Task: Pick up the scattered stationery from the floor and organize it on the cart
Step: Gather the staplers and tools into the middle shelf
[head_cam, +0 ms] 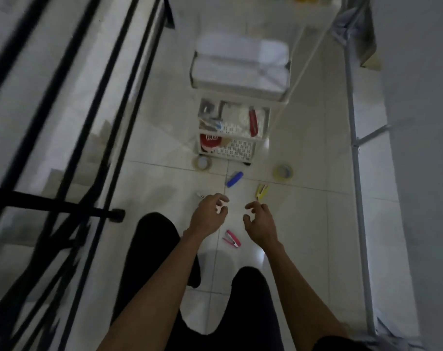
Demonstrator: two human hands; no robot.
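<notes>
Both hands hang out in front of the person, above the white tiled floor (304,224) on the near side of the cart (259,145). The left hand (210,216) has its fingers loosely curled, thumb close to forefinger, and floor shows through the gap; it grips nothing. The right hand (261,224) is just beside it, fingers slack and half bent, also carrying nothing.

The stationery lies scattered on the tiles in front of the cart. A pink stapler (232,238) lies farthest from the cart, below and between the two wrists. A yellow stapler (262,191) lies nearer the cart, just past the right fingertips. A blue oblong item (235,179), too blurred to name, lies closer still. One roll of tape (202,163) lies against the cart's front left foot, and a second, yellowish roll (283,172) lies off its front right corner. A small silvery thing (200,196) pokes out beyond the left knuckles; what it is I cannot tell.

The cart is white with perforated tiers. White bundles (240,62) fill its top, and a red item (253,122) lies in the middle tier. Left of the cart runs a black railing (63,148), right of it a grey metal frame (354,148). Black trouser legs (149,249) show below the arms.
</notes>
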